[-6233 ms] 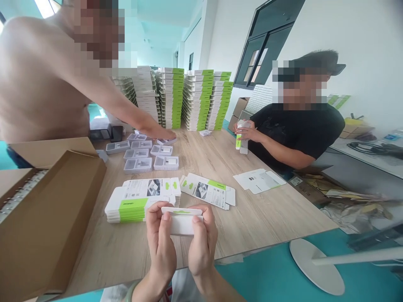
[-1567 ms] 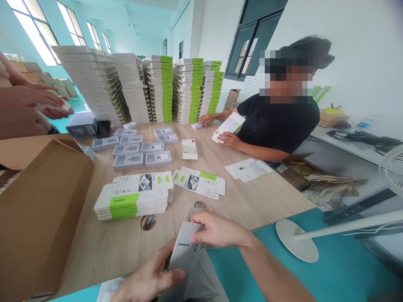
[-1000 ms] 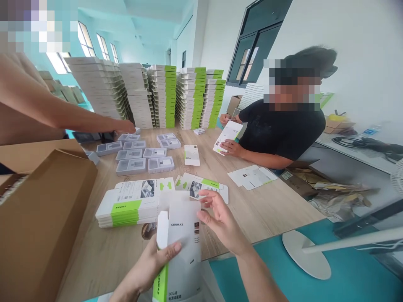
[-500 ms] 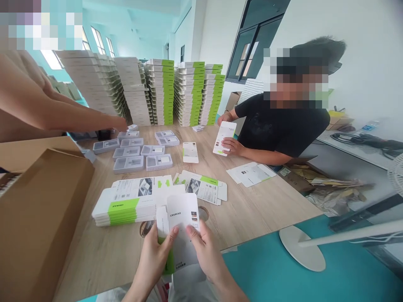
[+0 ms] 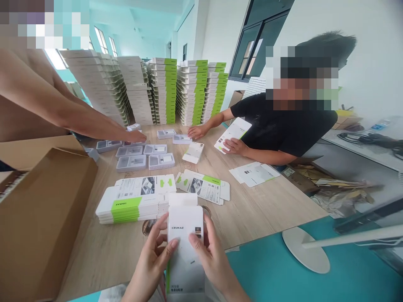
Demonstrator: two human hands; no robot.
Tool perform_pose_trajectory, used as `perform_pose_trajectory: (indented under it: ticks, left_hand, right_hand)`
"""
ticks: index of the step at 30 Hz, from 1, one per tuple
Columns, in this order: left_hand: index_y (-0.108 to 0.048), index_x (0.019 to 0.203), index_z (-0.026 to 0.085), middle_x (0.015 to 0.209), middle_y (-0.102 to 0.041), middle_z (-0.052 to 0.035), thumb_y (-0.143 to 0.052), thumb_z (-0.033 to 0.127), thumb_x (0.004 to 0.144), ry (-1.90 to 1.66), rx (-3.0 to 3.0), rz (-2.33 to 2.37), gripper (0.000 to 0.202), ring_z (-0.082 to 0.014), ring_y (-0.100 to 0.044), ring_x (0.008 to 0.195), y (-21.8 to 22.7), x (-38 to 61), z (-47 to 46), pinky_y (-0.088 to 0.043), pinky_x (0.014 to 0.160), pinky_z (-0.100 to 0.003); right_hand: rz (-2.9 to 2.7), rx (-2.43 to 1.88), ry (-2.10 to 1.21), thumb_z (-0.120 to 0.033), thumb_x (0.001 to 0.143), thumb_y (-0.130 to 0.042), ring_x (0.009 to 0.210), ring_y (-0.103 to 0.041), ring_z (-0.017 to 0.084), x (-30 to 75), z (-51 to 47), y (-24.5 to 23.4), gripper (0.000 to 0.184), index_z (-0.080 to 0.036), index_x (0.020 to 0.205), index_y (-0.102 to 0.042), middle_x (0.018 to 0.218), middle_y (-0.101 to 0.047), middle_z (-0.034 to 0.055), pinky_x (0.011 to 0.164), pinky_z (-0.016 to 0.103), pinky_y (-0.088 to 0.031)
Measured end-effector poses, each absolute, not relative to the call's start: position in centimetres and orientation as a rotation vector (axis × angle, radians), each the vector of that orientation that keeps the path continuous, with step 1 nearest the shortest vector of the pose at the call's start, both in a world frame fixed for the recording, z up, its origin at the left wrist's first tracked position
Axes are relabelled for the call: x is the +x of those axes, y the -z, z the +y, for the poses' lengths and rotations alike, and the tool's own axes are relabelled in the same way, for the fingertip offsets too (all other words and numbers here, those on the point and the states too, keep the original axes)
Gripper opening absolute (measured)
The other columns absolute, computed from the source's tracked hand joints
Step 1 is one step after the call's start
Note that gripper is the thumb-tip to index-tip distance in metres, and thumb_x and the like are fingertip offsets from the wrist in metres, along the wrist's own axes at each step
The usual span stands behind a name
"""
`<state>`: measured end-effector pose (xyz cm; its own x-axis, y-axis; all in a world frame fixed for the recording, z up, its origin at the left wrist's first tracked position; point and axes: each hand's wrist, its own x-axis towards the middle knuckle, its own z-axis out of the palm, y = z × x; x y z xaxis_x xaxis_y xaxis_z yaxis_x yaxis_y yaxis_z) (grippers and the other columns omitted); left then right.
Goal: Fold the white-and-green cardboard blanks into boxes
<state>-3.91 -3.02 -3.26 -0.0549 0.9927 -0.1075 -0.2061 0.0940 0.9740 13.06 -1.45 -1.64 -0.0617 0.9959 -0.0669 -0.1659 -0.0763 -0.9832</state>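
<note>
A white carton with a green side strip and the word CEUKAZ [image 5: 184, 239] stands upright near the table's front edge, its top flap raised. My left hand [image 5: 153, 262] grips its left side, thumb on the front face. My right hand [image 5: 209, 258] holds the right side, thumb also on the front. Just beyond lie a stack of flat white-and-green carton blanks [image 5: 132, 203] and a few loose blanks [image 5: 203, 186].
Grey plastic trays [image 5: 138, 157] lie mid-table under a bare arm [image 5: 63, 113] reaching from the left. A person in a black shirt [image 5: 283, 126] holds a carton at right. Tall box stacks [image 5: 163, 90] line the far edge. An open brown carton [image 5: 40, 214] stands left; a fan base [image 5: 305, 256] right.
I picked a flat blank from the pile, opened it into a carton and turned it upright between both hands. The co-worker on the left reached over the trays.
</note>
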Motion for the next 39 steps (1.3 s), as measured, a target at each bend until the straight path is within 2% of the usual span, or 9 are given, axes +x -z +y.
perform_pose_trajectory:
  ticks: [3, 7, 10, 16, 21, 29, 32, 35, 39]
  left_hand:
    - [-0.052, 0.148, 0.03, 0.128, -0.076, -0.0111, -0.078, 0.054, 0.091, -1.14, 0.87, 1.042, 0.067, -0.0295, -0.076, 0.107, 3.4, -4.5, -3.6, -0.061, 0.079, -0.033]
    - [-0.057, 0.141, 0.023, 0.108, -0.083, -0.011, -0.073, 0.056, 0.094, -0.981, 0.889, 0.96, 0.059, -0.0307, -0.077, 0.105, 3.6, -5.3, -3.9, -0.06, 0.082, -0.036]
    - [-0.058, 0.141, 0.023, 0.111, -0.083, -0.0117, -0.074, 0.057, 0.093, -0.989, 0.859, 0.987, 0.06, -0.0328, -0.076, 0.109, 3.1, -5.9, -4.0, -0.06, 0.085, -0.039]
    - [-0.064, 0.13, 0.026, 0.131, -0.074, -0.0101, -0.078, 0.048, 0.093, -0.856, 1.027, 0.893, 0.046, -0.0285, -0.07, 0.115, 0.8, -7.5, -3.1, -0.057, 0.096, -0.039]
    - [-0.058, 0.109, 0.029, 0.106, -0.077, -0.0018, -0.082, 0.049, 0.09, -1.037, 0.941, 0.866, 0.036, -0.0167, -0.071, 0.085, 1.4, -6.3, -3.1, -0.056, 0.073, -0.027]
    - [-0.06, 0.11, 0.027, 0.136, -0.073, -0.0115, -0.077, 0.05, 0.094, -1.018, 0.901, 0.874, 0.033, -0.0296, -0.076, 0.109, 1.7, -5.4, -4.0, -0.061, 0.083, -0.038]
    - [-0.058, 0.126, 0.029, 0.127, -0.077, -0.0112, -0.071, 0.051, 0.097, -0.868, 0.965, 0.806, 0.039, -0.0297, -0.075, 0.111, 0.4, -6.1, -3.4, -0.06, 0.088, -0.04]
    - [-0.05, 0.144, 0.029, 0.114, -0.08, -0.0095, -0.068, 0.051, 0.099, -0.754, 1.036, 0.754, 0.053, -0.0277, -0.077, 0.107, -0.6, -6.4, -2.8, -0.058, 0.093, -0.041]
    - [-0.056, 0.138, 0.03, 0.114, -0.079, -0.0067, -0.065, 0.048, 0.102, -0.71, 1.075, 0.663, 0.041, -0.0239, -0.076, 0.101, -0.9, -6.5, -2.9, -0.056, 0.093, -0.039]
  right_hand:
    - [-1.183, -1.154, -1.401, -0.065, 0.097, -0.063, 0.097, -0.072, 0.028, 13.6, -1.3, 1.4, 0.05, -0.027, 0.128, -0.068, 0.11, -0.077, 0.0086, 0.082, 0.035, -0.059]
    - [-1.325, -1.207, -1.368, -0.069, 0.098, -0.058, 0.067, -0.054, 0.018, 13.7, -1.4, 1.5, 0.049, -0.022, 0.093, -0.071, 0.075, -0.061, 0.0013, 0.061, 0.029, -0.047]
    - [-1.351, -1.17, -1.398, -0.069, 0.097, -0.058, 0.065, -0.049, 0.016, 13.8, -1.5, 1.2, 0.049, -0.022, 0.091, -0.069, 0.073, -0.056, -0.0008, 0.059, 0.027, -0.044]
    - [-1.194, -0.95, -1.671, -0.067, 0.086, -0.076, 0.086, -0.069, 0.023, 14.9, -1.0, -0.4, 0.052, -0.027, 0.117, -0.069, 0.096, -0.074, 0.0039, 0.075, 0.034, -0.055]
    - [-0.979, -1.078, -1.401, -0.066, 0.084, -0.079, 0.077, -0.069, 0.023, 14.7, -1.8, 1.5, 0.046, -0.026, 0.104, -0.069, 0.086, -0.075, 0.0043, 0.067, 0.032, -0.054]
    - [-0.839, -1.289, -1.199, -0.077, 0.095, -0.052, 0.091, -0.071, 0.035, 14.0, -4.7, 3.9, 0.057, -0.028, 0.09, -0.078, 0.101, -0.08, 0.0135, 0.076, 0.045, -0.059]
    - [-0.947, -1.257, -1.287, -0.075, 0.096, -0.054, 0.089, -0.072, 0.033, 15.4, -2.6, 2.0, 0.057, -0.025, 0.082, -0.077, 0.093, -0.08, 0.0124, 0.078, 0.043, -0.058]
    - [-0.986, -1.228, -1.425, -0.068, 0.09, -0.071, 0.087, -0.073, 0.027, 17.1, 0.6, -0.7, 0.047, -0.024, 0.107, -0.074, 0.098, -0.08, 0.0067, 0.08, 0.038, -0.056]
    - [-1.17, -1.026, -1.797, -0.05, 0.077, -0.091, 0.088, -0.074, 0.022, 18.3, 3.5, -3.5, 0.083, -0.029, 0.149, -0.057, 0.111, -0.079, 0.0034, 0.08, 0.034, -0.056]
